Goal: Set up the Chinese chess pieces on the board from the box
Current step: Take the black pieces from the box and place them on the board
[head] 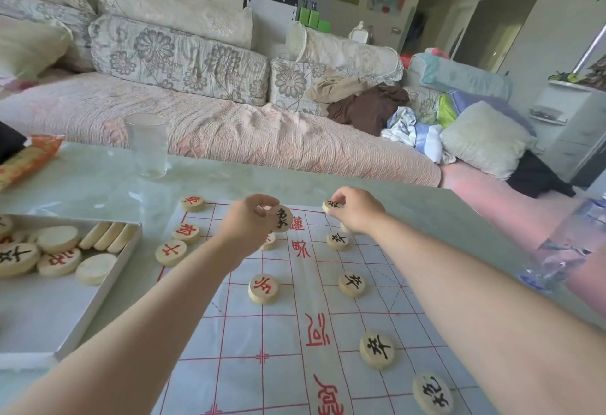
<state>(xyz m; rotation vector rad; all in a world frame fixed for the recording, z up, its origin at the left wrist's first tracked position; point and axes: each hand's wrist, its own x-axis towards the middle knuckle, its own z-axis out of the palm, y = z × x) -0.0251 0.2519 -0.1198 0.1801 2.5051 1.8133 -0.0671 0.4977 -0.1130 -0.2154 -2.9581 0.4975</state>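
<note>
A white sheet board (288, 332) with red grid lines lies on the glass table. Over its far side my left hand (249, 222) holds a black-lettered wooden piece (281, 218) tilted on edge above the board. My right hand (355, 209) pinches another black-lettered piece (332, 206) at the far edge of the board. Several pieces lie on the grid, red-lettered (263, 288) on the left and black-lettered (377, 349) on the right. The open white box (98, 290) at the left holds several more pieces (18, 258).
A clear drinking glass (147, 145) stands on the table beyond the board. An orange snack packet (26, 160) lies at the far left. A clear plastic bottle (564, 250) is at the right edge. A sofa with cushions and clothes (370, 106) runs behind the table.
</note>
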